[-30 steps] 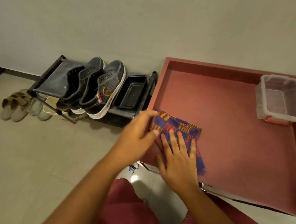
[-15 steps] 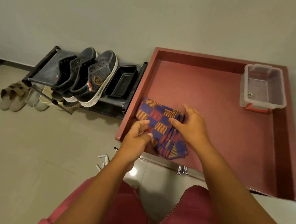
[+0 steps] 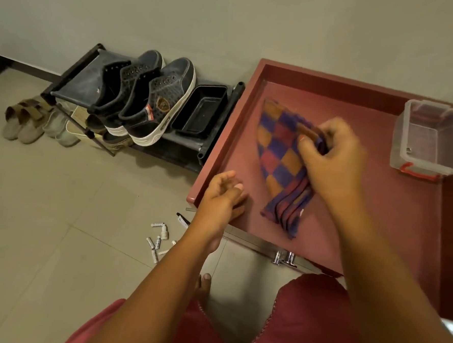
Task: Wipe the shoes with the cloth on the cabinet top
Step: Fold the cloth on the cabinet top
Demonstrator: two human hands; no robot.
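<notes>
A folded checkered cloth (image 3: 279, 158) in blue, orange and red lies on the red cabinet top (image 3: 363, 211). My right hand (image 3: 332, 156) grips its upper right edge and lifts that side, with the lower folds trailing on the surface. Apart from the cloth, my left hand (image 3: 222, 197) hovers over the cabinet's front left corner with loosely curled fingers, holding nothing. A pair of dark high-top shoes (image 3: 147, 100) with white soles stands on a black shoe rack (image 3: 74, 82) to the left of the cabinet.
A black tray (image 3: 200, 111) sits on the rack beside the shoes. A clear plastic box (image 3: 431, 138) with red clips stands at the cabinet's right. Beige shoes (image 3: 24, 122) lie on the tiled floor. Several small white items (image 3: 157, 241) are scattered on the floor near the cabinet.
My right hand has closed on the cloth's edge and pulled it up and to the right. My left hand has let go of the cloth and drawn back toward the cabinet's corner.
</notes>
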